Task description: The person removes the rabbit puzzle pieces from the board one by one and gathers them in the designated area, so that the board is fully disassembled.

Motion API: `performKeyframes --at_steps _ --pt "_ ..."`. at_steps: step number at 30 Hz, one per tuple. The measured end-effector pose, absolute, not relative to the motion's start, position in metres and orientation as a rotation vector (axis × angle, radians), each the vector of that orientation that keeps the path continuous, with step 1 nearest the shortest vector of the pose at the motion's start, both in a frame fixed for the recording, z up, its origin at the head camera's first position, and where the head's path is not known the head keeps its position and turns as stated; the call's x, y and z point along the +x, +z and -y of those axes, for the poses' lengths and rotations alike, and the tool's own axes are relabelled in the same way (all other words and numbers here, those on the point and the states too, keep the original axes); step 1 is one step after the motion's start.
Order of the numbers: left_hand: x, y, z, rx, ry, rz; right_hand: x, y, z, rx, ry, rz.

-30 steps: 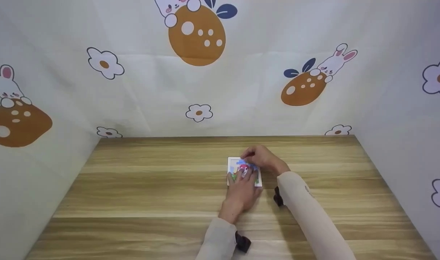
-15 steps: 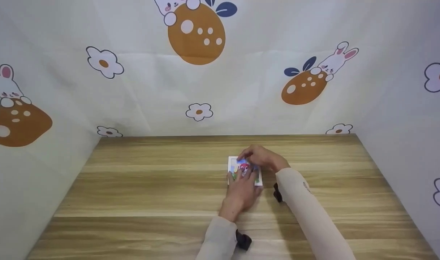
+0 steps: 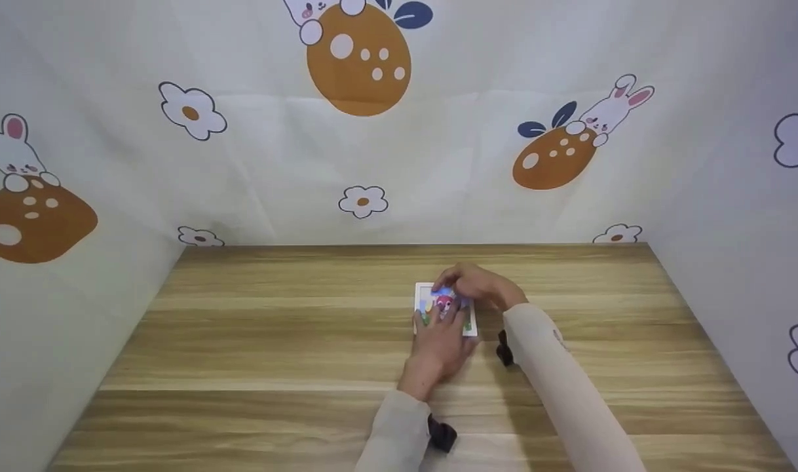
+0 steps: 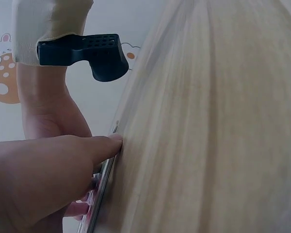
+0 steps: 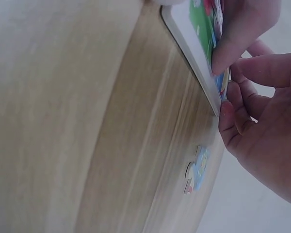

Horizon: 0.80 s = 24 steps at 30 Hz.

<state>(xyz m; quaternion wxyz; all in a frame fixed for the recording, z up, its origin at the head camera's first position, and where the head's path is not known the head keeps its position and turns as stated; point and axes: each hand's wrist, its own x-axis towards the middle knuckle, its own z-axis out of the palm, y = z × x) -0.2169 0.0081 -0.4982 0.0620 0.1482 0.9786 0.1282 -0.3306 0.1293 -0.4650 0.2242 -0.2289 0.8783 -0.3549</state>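
Observation:
A small white-rimmed jigsaw puzzle board with a pink cartoon figure lies on the table. My left hand is laid over its near part, fingers spread straight on the picture. In the left wrist view that hand's thumb presses along the board's edge. My right hand is at the far edge, fingers bent, thumb over the top. Between them shows a blue and yellow puzzle piece, mostly hidden by the fingers, which seem to pinch it. A grey patch shows in the board's far left corner.
A loose light-blue puzzle piece lies on the wooden table past the board in the right wrist view. Patterned cloth walls the table at the back and sides. Black wrist cameras are strapped on both sleeves.
My right hand's fingertips have shifted slightly left and down along the far edge, closer onto the picture. My left hand stays on the board.

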Motion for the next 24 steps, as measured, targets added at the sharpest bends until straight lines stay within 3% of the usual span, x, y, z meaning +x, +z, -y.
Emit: performKeyframes --at_steps 15,24 --pt "-0.2168 -0.4976 -0.0082 0.449 0.413 -2.954 -0.3314 -0.4631 -0.1323 -0.735 -0.984 -2.446" --pt "-0.217 -0.4971 -0.008 0.439 0.454 -2.939 -0.3286 -0.4659 -0.1294 -0.542 -1.115 -2.469"
